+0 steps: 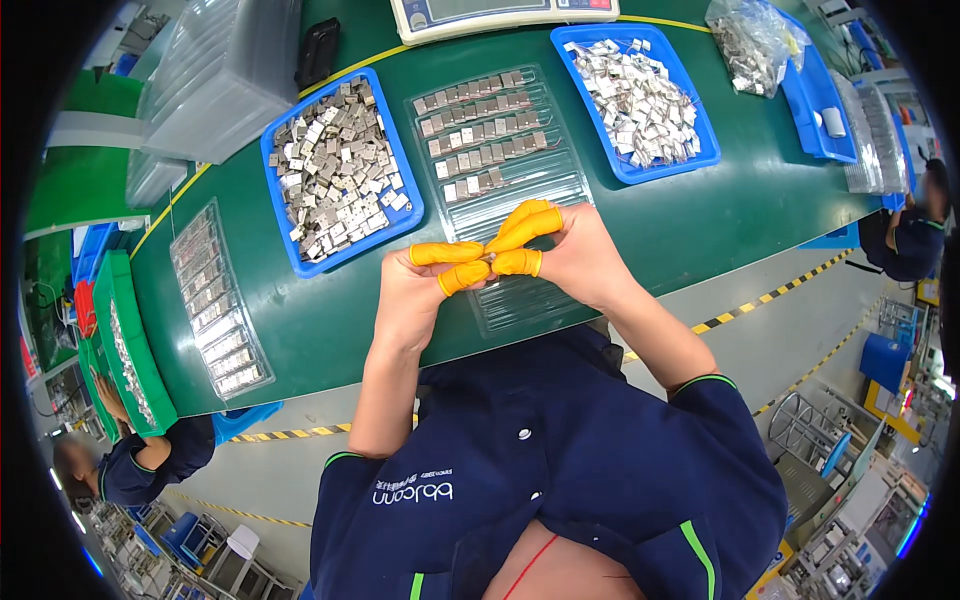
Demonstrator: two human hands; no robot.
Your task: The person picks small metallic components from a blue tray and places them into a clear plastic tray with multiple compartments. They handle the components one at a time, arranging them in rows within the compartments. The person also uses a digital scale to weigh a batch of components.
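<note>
My left hand (412, 290) and my right hand (585, 255) meet over the near half of a clear plastic tray (520, 305). Yellow finger covers sit on the thumbs and some fingers of both. Pinched between the fingertips is a small silvery metal part (489, 258), mostly covered by the fingers. In the tray's far half, several rows of small silver blocks (485, 133) lie in the ridged slots. A blue bin (412, 215) heaped with small silver and white metal pieces stands to the left. Another blue bin (712, 155), filled with small white pieces, is to the right.
A filled clear tray (220, 300) lies farther left, near a green bin (150, 400) by a co-worker. Stacked clear trays (215, 80) rise at the back left. A scale (500, 12) stands at the back, a plastic bag of parts (750, 50) at the back right.
</note>
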